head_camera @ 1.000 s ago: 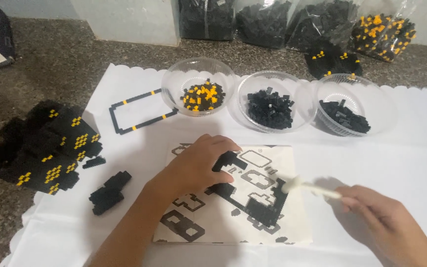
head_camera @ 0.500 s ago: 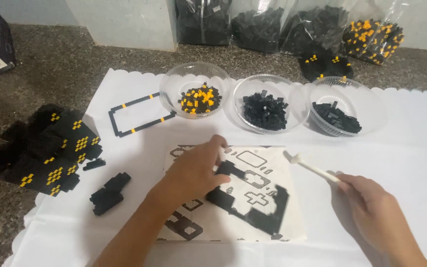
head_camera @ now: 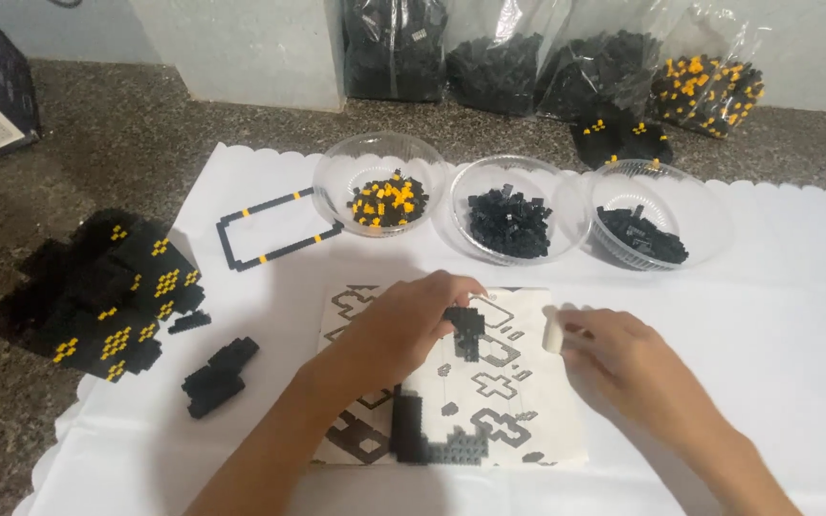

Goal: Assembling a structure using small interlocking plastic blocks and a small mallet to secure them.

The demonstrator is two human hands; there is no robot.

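1. A small black brick piece (head_camera: pixel 466 327) is pinched in the fingertips of the left hand (head_camera: pixel 403 323), just above the printed sheet (head_camera: pixel 537 420).
2. The sheet is laid flat on the white cloth (head_camera: pixel 795 315); black outline shapes are printed on it, and an L-shaped row of black bricks (head_camera: pixel 427 440) is set along its lower edge.
3. A white tool (head_camera: pixel 553 332) is gripped in the closed right hand (head_camera: pixel 623 358), at the sheet's right edge.
4. Three clear bowls are lined up beyond the sheet: one of yellow and black bricks (head_camera: pixel 384 198), two of black bricks (head_camera: pixel 509 220) (head_camera: pixel 642 234).
5. A thin black frame (head_camera: pixel 274 229) is seen left of the bowls.
6. A black and yellow block build (head_camera: pixel 107 287) is placed at the cloth's left edge, with a small black lump (head_camera: pixel 220 376) near it.
7. Bags of bricks (head_camera: pixel 604 72) are ranged along the wall.
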